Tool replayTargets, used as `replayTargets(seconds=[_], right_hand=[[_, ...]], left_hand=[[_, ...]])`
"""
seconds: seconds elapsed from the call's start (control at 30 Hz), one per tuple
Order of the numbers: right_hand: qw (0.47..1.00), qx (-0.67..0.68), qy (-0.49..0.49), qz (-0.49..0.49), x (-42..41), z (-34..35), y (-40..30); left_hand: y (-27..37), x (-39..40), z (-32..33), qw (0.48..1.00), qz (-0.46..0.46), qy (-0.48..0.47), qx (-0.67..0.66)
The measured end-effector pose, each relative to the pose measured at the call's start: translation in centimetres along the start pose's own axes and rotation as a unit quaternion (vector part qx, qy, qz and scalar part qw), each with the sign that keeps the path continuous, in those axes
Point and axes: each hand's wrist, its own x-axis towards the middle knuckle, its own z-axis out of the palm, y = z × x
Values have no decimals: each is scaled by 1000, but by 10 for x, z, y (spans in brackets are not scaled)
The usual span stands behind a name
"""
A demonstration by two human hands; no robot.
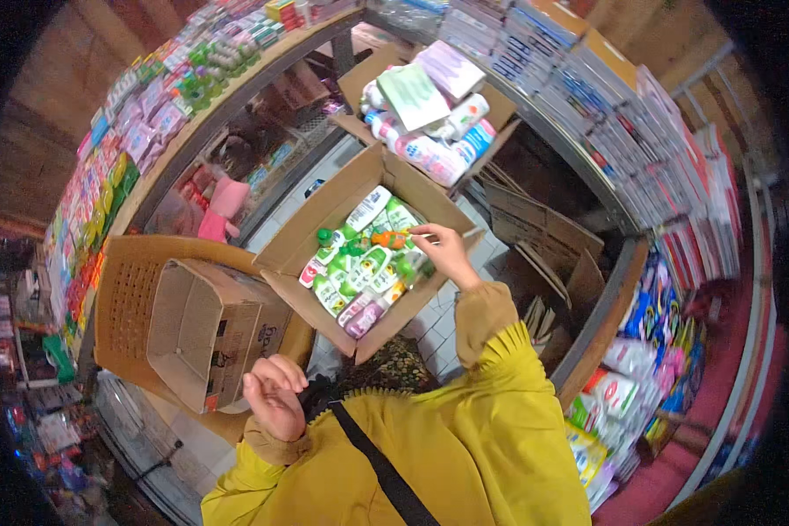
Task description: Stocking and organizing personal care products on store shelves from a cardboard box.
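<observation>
An open cardboard box (322, 217) stands before me, filled with plastic bottles, mostly white and green. Purple bottles (363, 315) lie in its near corner. My right hand (444, 253) is over the box's right side, its fingertips beside a small orange bottle (390, 240); whether they touch it I cannot tell. My left hand (276, 394) is raised near my body, fingers loosely curled and apart, holding nothing. It is close to an empty cardboard box (237, 342) lying on its side on a brown plastic chair (121, 296).
Behind the bottle box is another carton (361, 79) heaped with bottles and two soft packs (413, 95). Flattened cardboard (539, 217) leans at the right. Counters loaded with packets (161, 125) and stacked goods (592, 98) curve around both sides. White floor tiles (434, 329) show between.
</observation>
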Motion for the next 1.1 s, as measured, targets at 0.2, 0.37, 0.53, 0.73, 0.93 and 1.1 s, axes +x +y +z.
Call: replayTargets(seconds=[0.2,0.37,0.53,0.73,0.93,1.1], right_hand=[[951,-239,-182,71,96,48,74],[866,-402,-290,62,124,70,118],[860,-430,-259,87,118,73,125],[949,-112,-294,20,106,57,68],[844,29,-534,36,45,81,-45],[792,102,-560,219,107,104,25]], left_hand=[[-60,4,23,996,-62,71,5],[-99,-2,26,979,-171,78,73],[-115,8,26,971,-203,112,56],[-148,31,15,972,-190,47,131],[-161,31,8,967,-228,13,112],[-144,20,1,929,-356,101,-25]])
